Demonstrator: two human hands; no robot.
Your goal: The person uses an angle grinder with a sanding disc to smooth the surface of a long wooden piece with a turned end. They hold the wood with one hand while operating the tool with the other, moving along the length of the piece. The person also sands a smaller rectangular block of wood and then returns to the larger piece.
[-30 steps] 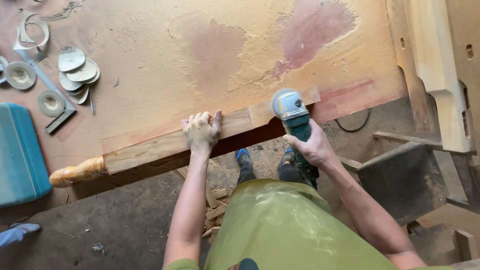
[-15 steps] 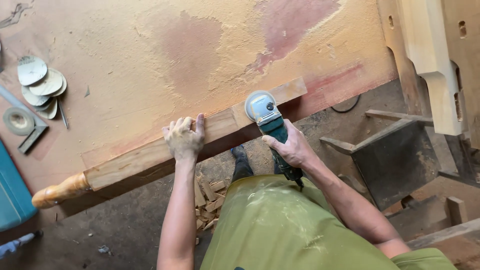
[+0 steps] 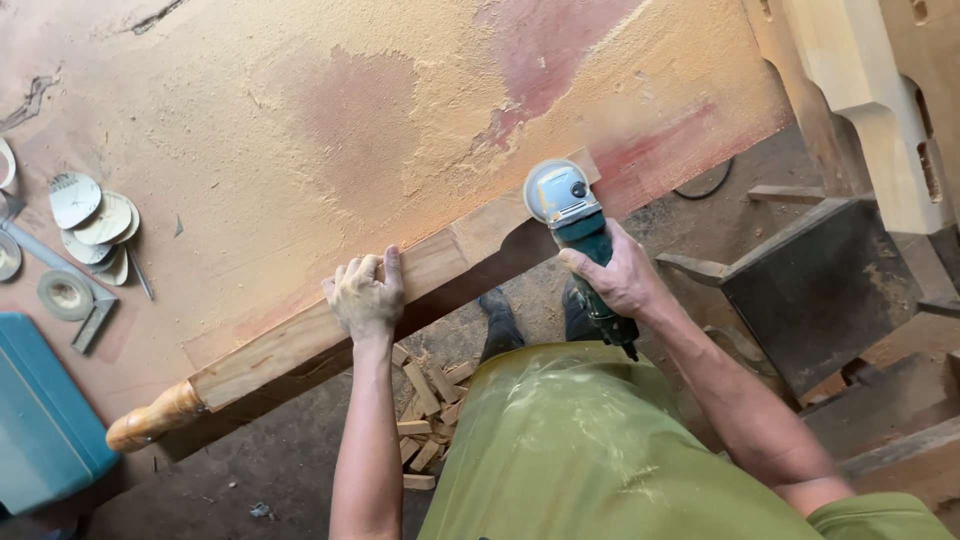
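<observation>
From the head view, the left hand (image 3: 366,295) presses down, clamped over a long wooden beam (image 3: 330,335) along the dusty tabletop (image 3: 300,130) edge. The right hand (image 3: 620,280) wraps the angle grinder (image 3: 570,215), its disc on the beam's far end. The beam looks stiff and heavy, best held mid-length.

A single head-worn camera looks steeply down from above the person's own chest, close over the bench (image 3: 300,130) edge, facing away from the body so the forearms enter from the bottom, the bench fills the upper frame and the floor (image 3: 250,460) shows below.
</observation>
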